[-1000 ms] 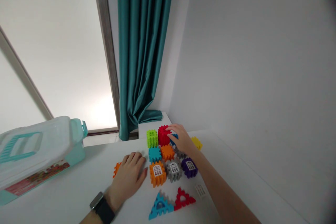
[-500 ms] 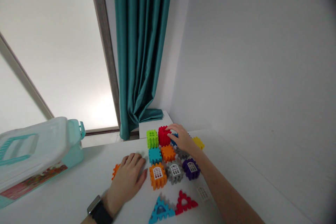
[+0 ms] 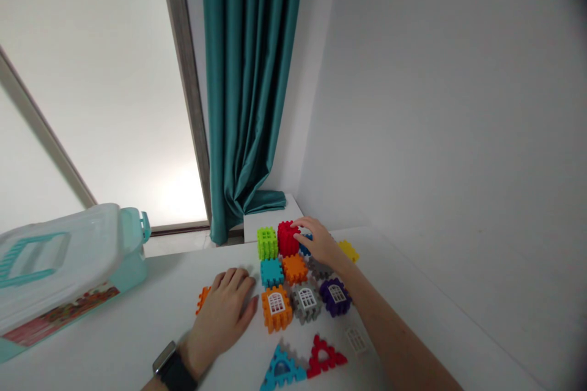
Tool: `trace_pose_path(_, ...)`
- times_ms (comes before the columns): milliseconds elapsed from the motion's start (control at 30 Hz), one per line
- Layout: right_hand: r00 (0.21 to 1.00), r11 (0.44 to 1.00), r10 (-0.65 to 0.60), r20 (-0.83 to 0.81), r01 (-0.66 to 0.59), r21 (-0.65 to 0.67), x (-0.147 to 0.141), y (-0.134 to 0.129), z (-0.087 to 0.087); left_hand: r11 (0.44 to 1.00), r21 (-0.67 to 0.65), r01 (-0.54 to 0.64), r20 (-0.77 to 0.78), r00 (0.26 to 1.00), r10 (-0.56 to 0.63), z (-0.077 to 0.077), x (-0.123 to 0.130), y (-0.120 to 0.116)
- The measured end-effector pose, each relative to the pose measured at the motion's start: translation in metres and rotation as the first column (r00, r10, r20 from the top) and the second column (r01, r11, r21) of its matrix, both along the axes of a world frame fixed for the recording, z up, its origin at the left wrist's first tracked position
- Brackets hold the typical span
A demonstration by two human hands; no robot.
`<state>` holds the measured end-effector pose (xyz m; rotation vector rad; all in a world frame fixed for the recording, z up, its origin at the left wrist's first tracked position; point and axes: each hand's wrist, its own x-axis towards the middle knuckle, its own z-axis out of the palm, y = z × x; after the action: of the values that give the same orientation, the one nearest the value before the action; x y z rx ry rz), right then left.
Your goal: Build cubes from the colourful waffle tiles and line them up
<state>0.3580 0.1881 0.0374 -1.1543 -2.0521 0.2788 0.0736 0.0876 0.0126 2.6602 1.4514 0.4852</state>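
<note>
In the head view, the person's left hand (image 3: pixel 222 311), a dark-strapped watch (image 3: pixel 172 366) on its wrist, lies palm down on the white tabletop (image 3: pixel 132 327). Its fingers are loosely extended and hold nothing visible; an orange notched plastic piece (image 3: pixel 202 300) shows partly from behind it. The thumb points toward a chunky orange plastic block with a white window on top (image 3: pixel 277 310), just beside it.

The right hand (image 3: pixel 320 243) reaches to the far end of the cluster, thumb and forefinger partly parted at the right side of a bright red notched plastic block (image 3: pixel 287 239). Whether they grip it cannot be told. The red block stands in the far row, between a lime-green notched plastic block (image 3: pixel 267 243) and a dark blue notched piece (image 3: pixel 305 245) largely hidden by the hand.

The middle row has a turquoise square piece (image 3: pixel 272 272), an orange square piece (image 3: pixel 295 269) and a dark grey piece (image 3: pixel 320 269) partly under the arm. Grey (image 3: pixel 307 303) and purple (image 3: pixel 336 297) window-topped blocks sit right of the near orange one. Nearer lie a blue plastic triangle (image 3: pixel 280 380) and a red plastic triangle (image 3: pixel 331 361).
</note>
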Motion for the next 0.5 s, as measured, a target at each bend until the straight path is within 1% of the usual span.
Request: trace_pose_path(500,1.0,1.0,0.001,-0.011,-0.001,-0.012,-0.0012,0.001,-0.0027,1.0,0.02,0.006,0.011,1.0,-0.006,0.0006,0.0001,-0.0001)
